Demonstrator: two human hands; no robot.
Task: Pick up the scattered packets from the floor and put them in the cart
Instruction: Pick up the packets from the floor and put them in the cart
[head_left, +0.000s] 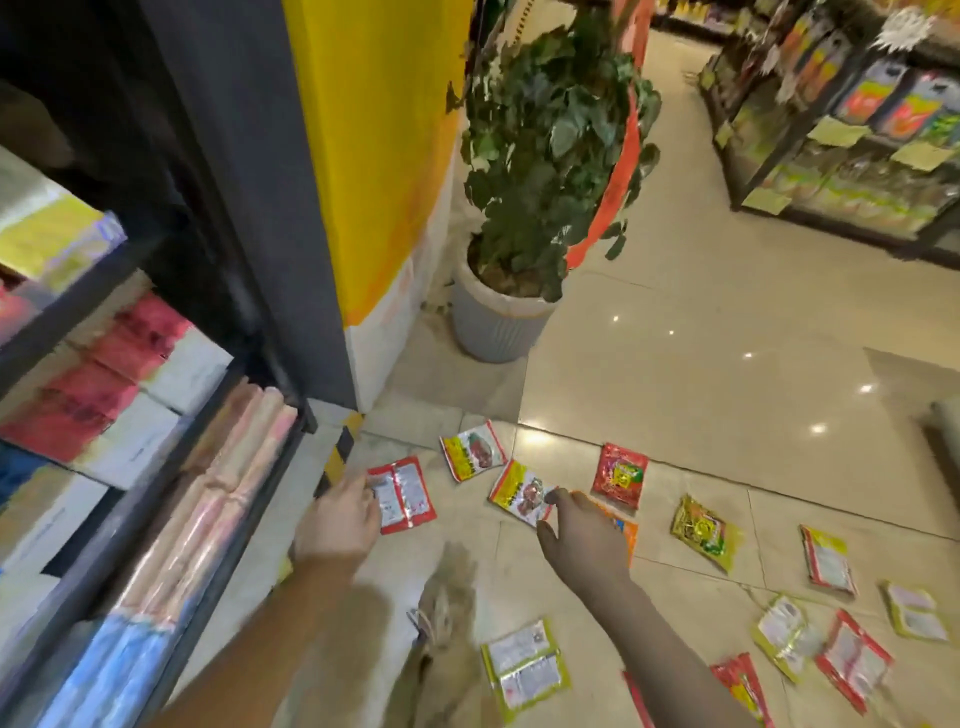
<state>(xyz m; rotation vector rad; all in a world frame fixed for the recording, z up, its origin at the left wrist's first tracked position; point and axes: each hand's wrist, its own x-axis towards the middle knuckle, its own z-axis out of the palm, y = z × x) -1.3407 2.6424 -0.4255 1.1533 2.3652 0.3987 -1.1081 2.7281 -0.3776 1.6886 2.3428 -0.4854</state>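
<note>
The packets (401, 493) near my hands are glossy foil-like plastic. The floor (701, 364) is polished tile, mirroring lights. The pot (488, 322) looks ribbed and matt.

My arms, bare as usual

No sleeves, no watch or rings on my left hand (337, 525) or right hand (584, 535), forearms uncovered all the way down.

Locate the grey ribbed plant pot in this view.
In the head view, the grey ribbed plant pot stands upper centre on the floor, against the yellow pillar, beyond the scattered packets.
</note>
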